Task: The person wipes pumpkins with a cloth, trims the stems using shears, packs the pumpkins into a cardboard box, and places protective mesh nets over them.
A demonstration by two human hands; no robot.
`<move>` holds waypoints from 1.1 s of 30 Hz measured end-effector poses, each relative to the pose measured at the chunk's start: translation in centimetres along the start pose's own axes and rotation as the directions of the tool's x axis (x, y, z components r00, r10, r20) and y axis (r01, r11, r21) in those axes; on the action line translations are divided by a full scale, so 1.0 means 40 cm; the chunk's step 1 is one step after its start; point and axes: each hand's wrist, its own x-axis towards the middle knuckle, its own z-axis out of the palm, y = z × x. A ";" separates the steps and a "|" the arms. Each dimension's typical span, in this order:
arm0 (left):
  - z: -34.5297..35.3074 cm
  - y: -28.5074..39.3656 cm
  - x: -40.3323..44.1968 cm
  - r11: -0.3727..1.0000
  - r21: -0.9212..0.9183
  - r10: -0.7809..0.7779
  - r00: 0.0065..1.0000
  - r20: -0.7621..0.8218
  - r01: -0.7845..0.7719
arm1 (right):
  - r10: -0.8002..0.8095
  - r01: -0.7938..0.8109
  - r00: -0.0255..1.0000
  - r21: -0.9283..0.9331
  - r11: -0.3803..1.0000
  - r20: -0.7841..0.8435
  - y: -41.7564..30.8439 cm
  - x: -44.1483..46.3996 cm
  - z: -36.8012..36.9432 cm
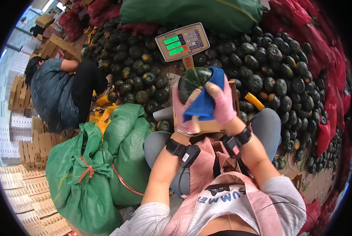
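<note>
A dark green pumpkin (195,78) is held up in front of me, above an open cardboard box (211,128). My left hand (186,108), in a pink glove, is wrapped round its left and lower side. With my right hand (222,100), also pink-gloved, I grip a blue cloth (202,105) against the pumpkin's right side. The cloth covers part of the pumpkin and hangs down between my hands. Just beyond the pumpkin stands a scale display (182,42) with green-lit readouts.
Piles of dark green pumpkins (278,84) spread ahead and right. Stuffed green sacks (125,149) stand left, and another green sack (191,13) lies behind the scale. Red net sacks (329,70) line the right. A co-worker (62,90) crouches at left near stacked cardboard boxes (32,147).
</note>
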 end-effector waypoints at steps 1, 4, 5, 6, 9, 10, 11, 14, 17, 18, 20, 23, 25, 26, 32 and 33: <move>-0.004 0.015 0.011 0.991 0.016 -0.137 0.984 0.118 0.137 | 0.008 -0.010 0.999 0.062 0.998 0.033 -0.035 0.004 0.001; 0.003 0.062 0.036 0.904 0.013 -0.398 0.831 0.388 0.426 | 0.005 0.005 0.997 -0.144 0.990 0.072 -0.070 0.031 -0.048; 0.011 0.053 0.026 0.925 0.073 -0.375 0.862 0.341 0.373 | -0.262 0.324 0.946 -0.558 0.764 0.191 -0.016 0.040 -0.094; 0.032 0.053 0.018 0.939 0.138 -0.341 0.892 0.297 0.314 | -0.505 0.479 0.811 -0.829 0.289 0.293 0.037 0.050 -0.140; 0.044 0.018 0.007 0.977 0.095 -0.209 0.953 0.218 0.193 | -0.137 0.138 0.990 0.047 0.989 -0.023 0.060 0.012 -0.072; 0.046 0.006 0.002 0.985 0.095 -0.162 0.971 0.177 0.147 | -0.034 0.057 0.997 0.353 0.934 -0.070 0.060 -0.008 -0.037; 0.049 -0.009 0.002 0.991 0.056 -0.132 0.981 0.139 0.125 | -0.074 0.097 0.991 0.222 0.970 -0.111 0.064 -0.028 -0.012; 0.042 -0.062 -0.002 0.999 0.038 0.026 0.990 0.141 -0.032 | -0.062 0.065 0.998 0.110 0.992 -0.023 0.023 -0.017 -0.032; 0.065 0.028 0.012 0.933 0.022 -0.357 0.912 0.200 0.360 | 0.024 -0.023 1.000 0.047 0.999 -0.005 -0.046 0.005 -0.063; 0.071 0.056 0.018 0.879 0.032 -0.468 0.847 0.251 0.476 | -0.140 0.147 0.987 -0.088 0.985 0.079 -0.010 0.034 -0.112; 0.040 0.017 0.014 0.901 -0.021 -0.412 0.871 0.267 0.433 | -0.522 0.511 0.832 -0.622 0.593 0.187 0.015 0.037 -0.150; 0.071 -0.013 0.004 0.939 -0.091 -0.303 0.924 0.233 0.332 | -0.526 0.514 0.823 -0.678 0.526 0.215 0.025 0.023 -0.133; 0.061 -0.038 0.003 0.948 -0.065 -0.290 0.932 0.217 0.310 | -0.482 0.450 0.875 -0.419 0.788 0.034 0.040 -0.011 -0.090; 0.040 -0.059 0.005 0.952 -0.047 -0.288 0.934 0.212 0.304 | -0.427 0.404 0.904 -0.259 0.877 -0.037 0.043 -0.027 -0.069; -0.027 -0.177 -0.019 0.963 0.069 -0.270 0.919 0.288 0.261 | -0.265 0.246 0.960 -0.177 0.953 -0.092 0.032 -0.070 -0.135; -0.025 -0.173 -0.030 0.954 0.026 -0.290 0.902 0.321 0.297 | -0.327 0.283 0.938 -0.297 0.912 -0.112 0.069 -0.072 -0.176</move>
